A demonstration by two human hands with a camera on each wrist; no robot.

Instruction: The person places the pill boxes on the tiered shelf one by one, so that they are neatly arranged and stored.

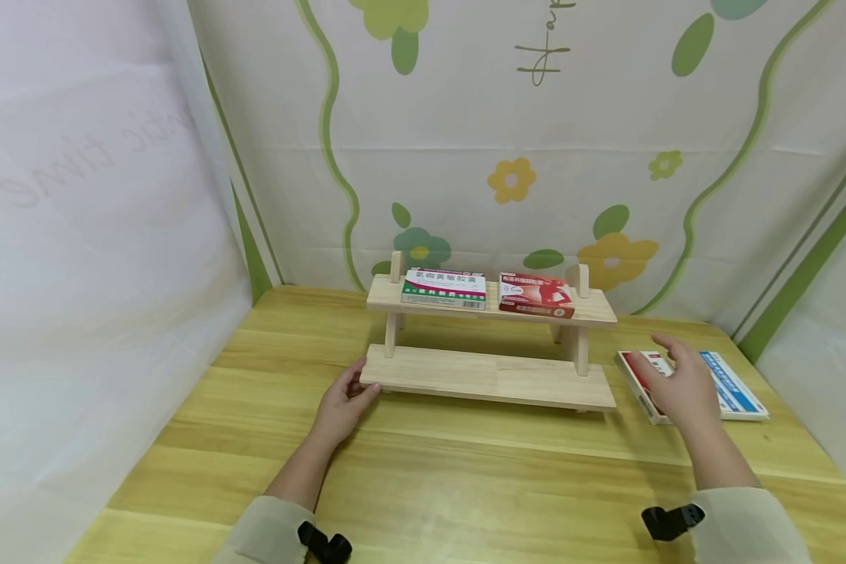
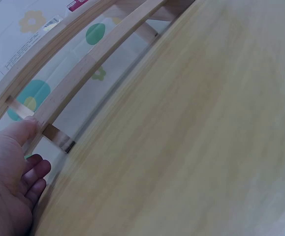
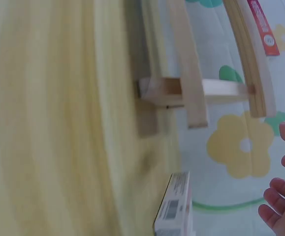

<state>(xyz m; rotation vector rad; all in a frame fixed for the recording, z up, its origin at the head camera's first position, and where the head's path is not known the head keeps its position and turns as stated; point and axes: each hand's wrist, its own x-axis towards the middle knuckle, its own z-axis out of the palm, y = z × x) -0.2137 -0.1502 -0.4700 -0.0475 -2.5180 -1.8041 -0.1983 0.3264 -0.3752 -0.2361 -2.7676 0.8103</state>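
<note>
A two-tier wooden shelf stands on the table. My left hand holds the left end of its lower board, thumb on the board's edge and fingers curled below, as the left wrist view shows. On the upper board lie a white, green and magenta medicine box and a red medicine box. My right hand hovers with spread fingers over a red-and-white medicine box and a blue-and-white medicine box, hiding part of both. The right wrist view catches its fingers with nothing between them.
The wooden table runs back to a white curtain printed with flowers. More white cloth hangs along the left side, and another sheet hangs at the right. The lower board is bare.
</note>
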